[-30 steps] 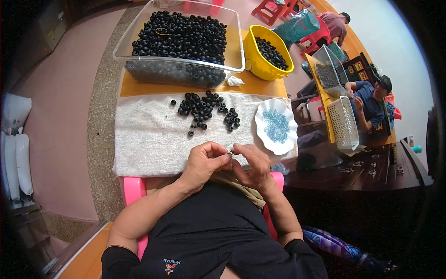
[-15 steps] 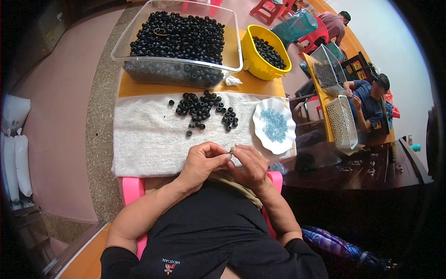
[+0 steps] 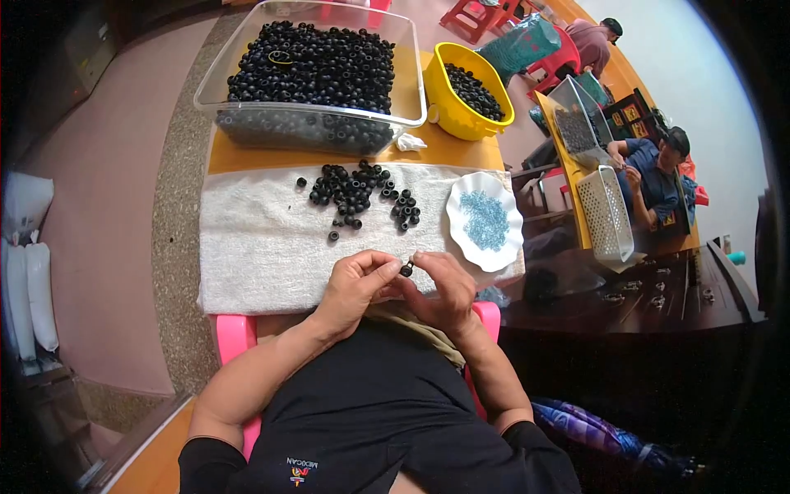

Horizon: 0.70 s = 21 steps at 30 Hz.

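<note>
My left hand (image 3: 360, 286) and my right hand (image 3: 443, 290) meet over the near edge of a white towel (image 3: 263, 267). Pinched between their fingertips is a small round black part (image 3: 406, 269), bead-like with a hole. Beyond the hands lies a loose pile of similar black parts (image 3: 350, 189) on the towel. To the right, a white scalloped dish (image 3: 459, 244) holds many tiny clear bluish pieces (image 3: 484, 219); their exact kind is too small to make out.
A clear plastic bin (image 3: 411, 123) full of black parts stands at the back, beside a yellow tub (image 3: 440, 107) with more. Crumpled white tissue (image 3: 410, 143) lies before them. A co-worker (image 3: 658, 177) sits at the right near a white perforated basket (image 3: 605, 214).
The black part now shows more plainly between my fingertips, where before it was mostly covered. My right fingers have bent and shifted slightly. The pile and dish stay put.
</note>
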Available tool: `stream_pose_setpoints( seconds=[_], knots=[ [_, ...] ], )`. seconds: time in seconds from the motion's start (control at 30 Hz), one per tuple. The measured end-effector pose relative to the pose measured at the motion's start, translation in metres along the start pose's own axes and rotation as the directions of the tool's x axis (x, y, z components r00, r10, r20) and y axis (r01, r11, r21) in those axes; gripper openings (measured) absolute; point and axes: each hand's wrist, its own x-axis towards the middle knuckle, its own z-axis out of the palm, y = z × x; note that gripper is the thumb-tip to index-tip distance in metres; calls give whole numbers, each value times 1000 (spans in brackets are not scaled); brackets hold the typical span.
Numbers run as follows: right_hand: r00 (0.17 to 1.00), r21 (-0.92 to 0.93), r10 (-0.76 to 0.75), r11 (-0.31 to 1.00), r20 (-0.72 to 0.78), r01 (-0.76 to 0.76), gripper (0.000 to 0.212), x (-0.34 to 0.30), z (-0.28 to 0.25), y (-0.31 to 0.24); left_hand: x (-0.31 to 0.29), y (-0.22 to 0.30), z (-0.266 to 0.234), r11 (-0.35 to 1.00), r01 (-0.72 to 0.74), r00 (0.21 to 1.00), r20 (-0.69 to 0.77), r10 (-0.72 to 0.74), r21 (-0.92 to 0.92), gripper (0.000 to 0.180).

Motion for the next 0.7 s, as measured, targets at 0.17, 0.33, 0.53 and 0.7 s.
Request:
stream_pose_setpoints(
  seconds=[0.17,0.33,0.53,0.7],
  knots=[
    [998,39,54,998,11,-54,43,-4,0,3,-1,1,2,1000,-12,1000,-7,12,11,15],
    [999,82,45,996,8,-46,43,-4,0,2,-2,3,3,999,-17,1000,-11,18,34,13],
    [996,35,-61,998,59,59,41,0,-3,-2,-2,-1,0,995,-45,998,-32,48,84,11],
    [991,-31,-128,991,38,129,35,-3,1,-2,-3,-3,2,995,-69,996,-50,73,78,9]
  ],
)
